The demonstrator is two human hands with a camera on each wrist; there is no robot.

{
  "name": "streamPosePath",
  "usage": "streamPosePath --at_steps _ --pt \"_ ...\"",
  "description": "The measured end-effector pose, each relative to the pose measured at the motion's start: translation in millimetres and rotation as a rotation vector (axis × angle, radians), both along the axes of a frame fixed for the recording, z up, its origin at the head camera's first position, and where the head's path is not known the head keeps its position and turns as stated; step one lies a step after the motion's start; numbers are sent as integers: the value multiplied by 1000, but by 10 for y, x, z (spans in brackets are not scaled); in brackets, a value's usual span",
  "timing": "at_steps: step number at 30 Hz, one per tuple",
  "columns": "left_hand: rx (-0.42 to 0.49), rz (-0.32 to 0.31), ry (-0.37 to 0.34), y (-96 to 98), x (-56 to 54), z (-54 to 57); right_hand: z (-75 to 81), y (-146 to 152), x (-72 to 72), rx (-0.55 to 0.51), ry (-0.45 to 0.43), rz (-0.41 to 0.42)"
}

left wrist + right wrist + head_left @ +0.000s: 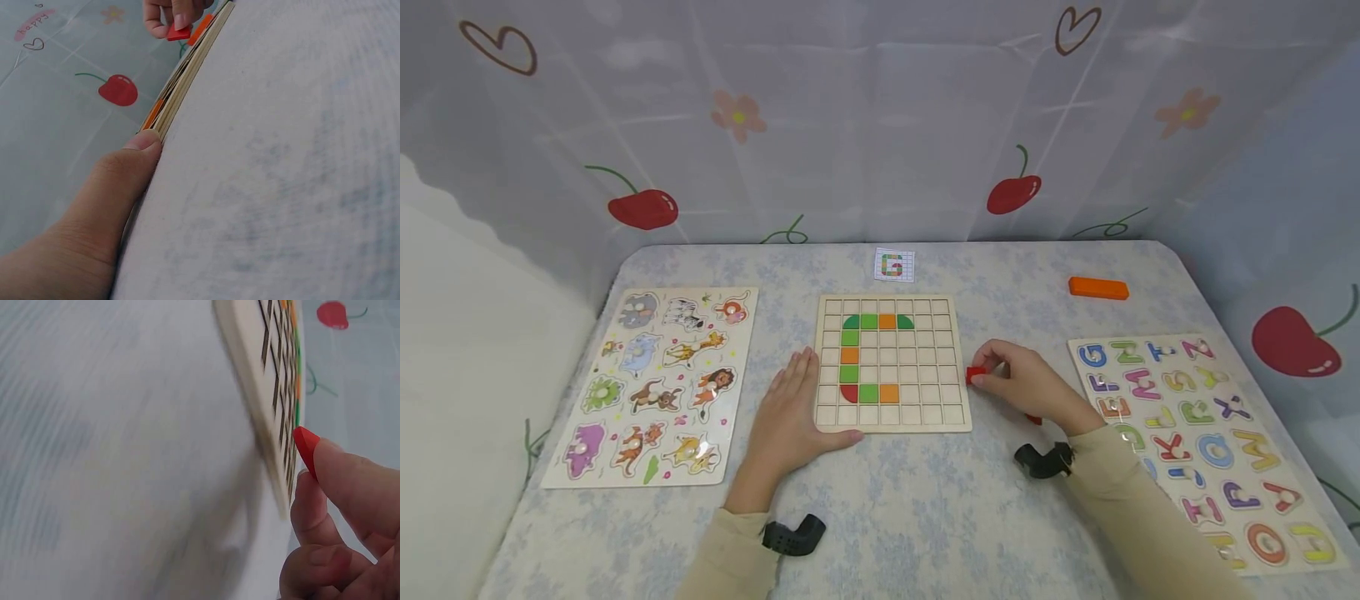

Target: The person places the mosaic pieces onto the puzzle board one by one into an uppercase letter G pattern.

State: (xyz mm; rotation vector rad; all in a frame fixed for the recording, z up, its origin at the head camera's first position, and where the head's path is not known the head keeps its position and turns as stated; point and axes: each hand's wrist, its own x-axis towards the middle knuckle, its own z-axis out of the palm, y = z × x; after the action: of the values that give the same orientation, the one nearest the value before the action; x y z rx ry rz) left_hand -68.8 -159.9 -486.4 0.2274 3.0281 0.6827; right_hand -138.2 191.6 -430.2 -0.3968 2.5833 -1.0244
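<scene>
A wooden grid board [925,414] lies mid-table, with green, orange and red tiles set in a C-like outline. At its lower left corner sits a red rounded tile [849,393], followed by a green and an orange tile [889,393]. My left hand [786,421] rests along the board's left side, fingers straight, its thumb [140,142] against the near edge. Just off the right edge, my right hand [1018,379] pinches a small red tile [307,450] between thumb and finger. More red [1033,419] shows under that hand, mostly hidden.
Behind the board lies a small pattern card [894,265]. An animal puzzle board [741,333] is at the left, a letter puzzle board [1157,367] at the right. An orange bar-shaped box [1098,288] lies at the back right. A patterned curtain [865,125] hangs behind the table.
</scene>
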Motion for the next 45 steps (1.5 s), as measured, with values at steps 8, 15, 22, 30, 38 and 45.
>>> streamPosePath --at_steps 8,15,22,30,38,45 --pt "-1 2 -2 2 -8 -9 25 -446 57 -89 -79 101" --pt "2 3 -4 6 -10 -18 -40 -683 80 -79 -66 150" --pt "-9 5 -16 6 -10 5 -52 -786 102 -22 -13 148" --pt "-24 -1 -18 10 -7 26 -39 -826 124 35 79 176" --pt "-17 -4 -16 13 -5 30 -40 -827 149 76 127 197" --pt "-16 -2 -14 8 2 24 -27 -829 192 105 131 186"
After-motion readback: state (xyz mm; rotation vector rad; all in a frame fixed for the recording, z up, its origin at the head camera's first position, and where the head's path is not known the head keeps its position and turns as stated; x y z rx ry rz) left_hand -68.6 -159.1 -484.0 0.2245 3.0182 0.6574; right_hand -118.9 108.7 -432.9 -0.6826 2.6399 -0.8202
